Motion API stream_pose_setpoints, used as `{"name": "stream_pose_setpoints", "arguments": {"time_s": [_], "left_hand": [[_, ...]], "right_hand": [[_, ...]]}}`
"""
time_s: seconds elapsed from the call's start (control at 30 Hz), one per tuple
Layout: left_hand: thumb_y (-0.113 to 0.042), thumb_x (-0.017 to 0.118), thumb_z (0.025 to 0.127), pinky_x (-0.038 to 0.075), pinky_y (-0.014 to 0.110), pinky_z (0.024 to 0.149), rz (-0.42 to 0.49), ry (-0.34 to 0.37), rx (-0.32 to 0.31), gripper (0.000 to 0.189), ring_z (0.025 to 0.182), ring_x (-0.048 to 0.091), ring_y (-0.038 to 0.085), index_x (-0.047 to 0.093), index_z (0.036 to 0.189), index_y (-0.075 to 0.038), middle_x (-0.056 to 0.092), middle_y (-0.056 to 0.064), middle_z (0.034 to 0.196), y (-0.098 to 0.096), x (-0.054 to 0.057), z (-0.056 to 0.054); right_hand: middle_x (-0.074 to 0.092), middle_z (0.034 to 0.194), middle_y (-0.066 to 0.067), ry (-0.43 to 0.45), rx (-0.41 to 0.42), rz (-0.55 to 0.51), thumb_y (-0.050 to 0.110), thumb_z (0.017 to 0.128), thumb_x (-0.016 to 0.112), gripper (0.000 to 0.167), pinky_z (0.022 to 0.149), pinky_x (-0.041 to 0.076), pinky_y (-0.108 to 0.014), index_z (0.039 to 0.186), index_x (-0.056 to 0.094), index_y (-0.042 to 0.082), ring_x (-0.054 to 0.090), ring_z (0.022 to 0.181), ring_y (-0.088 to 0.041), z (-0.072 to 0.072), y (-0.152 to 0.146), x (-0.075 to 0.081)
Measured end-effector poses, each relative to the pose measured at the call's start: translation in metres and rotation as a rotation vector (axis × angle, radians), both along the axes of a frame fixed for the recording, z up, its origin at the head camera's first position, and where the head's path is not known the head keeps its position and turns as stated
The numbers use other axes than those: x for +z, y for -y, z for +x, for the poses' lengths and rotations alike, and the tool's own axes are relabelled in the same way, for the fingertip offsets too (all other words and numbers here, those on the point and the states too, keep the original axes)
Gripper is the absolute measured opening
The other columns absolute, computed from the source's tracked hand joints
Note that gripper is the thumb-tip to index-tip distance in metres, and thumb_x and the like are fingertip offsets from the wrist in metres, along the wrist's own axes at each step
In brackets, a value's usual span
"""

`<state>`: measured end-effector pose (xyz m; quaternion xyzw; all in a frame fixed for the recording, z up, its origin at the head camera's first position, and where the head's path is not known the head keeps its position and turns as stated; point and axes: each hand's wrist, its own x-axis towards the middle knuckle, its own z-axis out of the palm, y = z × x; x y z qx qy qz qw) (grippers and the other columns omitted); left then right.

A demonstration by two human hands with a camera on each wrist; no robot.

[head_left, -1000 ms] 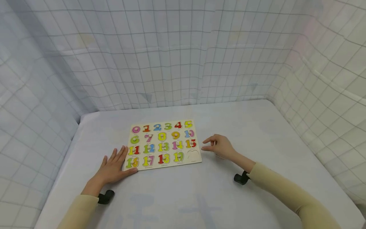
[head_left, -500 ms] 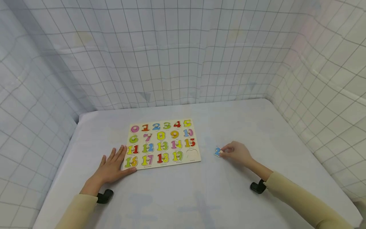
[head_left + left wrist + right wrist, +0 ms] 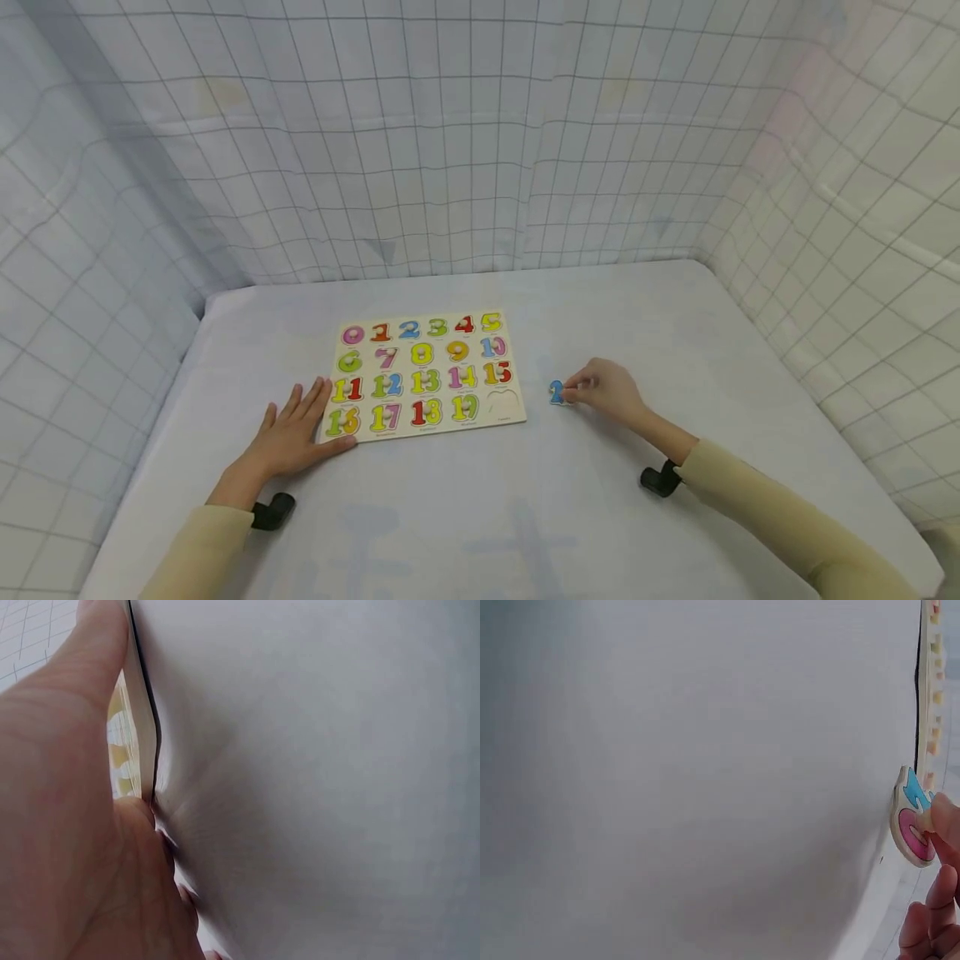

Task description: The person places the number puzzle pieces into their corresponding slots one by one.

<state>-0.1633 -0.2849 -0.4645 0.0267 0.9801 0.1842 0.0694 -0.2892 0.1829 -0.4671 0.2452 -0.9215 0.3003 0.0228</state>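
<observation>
A number puzzle board [image 3: 487, 422] lies flat, filled with coloured, knobbed number pieces except for a bare recess [image 3: 503, 406] at its lower right corner. My left hand [image 3: 288, 437] rests spread at the board's lower left corner, fingers along the left side and thumb along the near edge. To the right of the board, my right hand [image 3: 609, 392] pinches the small knob of a 20 puzzle piece [image 3: 555, 393]. In the right wrist view this number piece [image 3: 913, 829] shows a blue 2 and a pink 0; fingers partly cover it.
The board sits on a white-covered table [image 3: 435, 517]. Checked white cloth [image 3: 465, 150] hangs behind and at both sides. A black wrist camera [image 3: 273, 511] is strapped to the left wrist, another black camera [image 3: 660, 479] to the right.
My right hand, earlier with no piece visible in its fingers, moved right, took hold of the 20 piece, then brought it slightly left toward the board. The left hand stays in place.
</observation>
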Motion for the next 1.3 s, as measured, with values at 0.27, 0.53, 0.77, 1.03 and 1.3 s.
{"name": "stream_pose_setpoints", "arguments": {"time_s": [0.27,0.53,0.77,1.03,1.3], "left_hand": [[-0.067,0.057,0.081,-0.007,0.066,0.103,0.013,0.011,-0.01,0.108,0.14,-0.002,0.044,0.01,0.151,0.0,0.007,0.021,0.156,-0.004,-0.003,0.001],[-0.065,0.058,0.082,-0.006,0.066,0.103,0.007,-0.006,-0.001,0.107,0.139,-0.002,0.044,0.011,0.151,0.001,0.008,0.022,0.155,-0.002,0.002,0.003],[-0.065,0.059,0.081,-0.006,0.066,0.103,0.008,-0.002,0.004,0.107,0.139,-0.002,0.045,0.011,0.151,0.001,0.008,0.022,0.155,0.0,0.002,0.003],[-0.067,0.057,0.081,-0.007,0.066,0.103,-0.002,-0.004,0.005,0.107,0.14,-0.002,0.044,0.01,0.151,0.0,0.007,0.021,0.156,0.002,0.0,0.001],[-0.069,0.056,0.08,-0.007,0.065,0.104,-0.002,-0.002,0.005,0.109,0.14,-0.003,0.043,0.009,0.152,-0.001,0.006,0.02,0.156,0.001,-0.002,0.0]], "right_hand": [[0.056,0.073,0.006,0.109,-0.033,0.069,0.022,0.077,0.081,0.018,0.058,0.039,-0.026,0.091,0.078,0.01,0.047,0.067,-0.012,-0.005,-0.002,-0.009],[0.057,0.077,0.004,0.164,-0.022,-0.032,0.02,0.079,0.079,0.016,0.062,0.042,-0.03,0.091,0.076,0.01,0.05,0.072,-0.015,-0.012,-0.007,-0.017],[0.055,0.071,0.007,0.068,0.062,-0.026,0.017,0.078,0.08,0.013,0.06,0.04,-0.028,0.087,0.076,0.008,0.047,0.069,-0.014,-0.014,0.004,-0.012],[0.053,0.068,0.007,0.126,0.182,-0.082,0.019,0.078,0.08,0.011,0.059,0.036,-0.027,0.085,0.077,0.011,0.045,0.068,-0.014,-0.008,0.05,-0.001],[0.053,0.067,0.008,0.147,0.256,-0.068,0.02,0.078,0.08,0.011,0.062,0.036,-0.026,0.084,0.076,0.012,0.045,0.07,-0.014,-0.004,0.079,-0.003]]}}
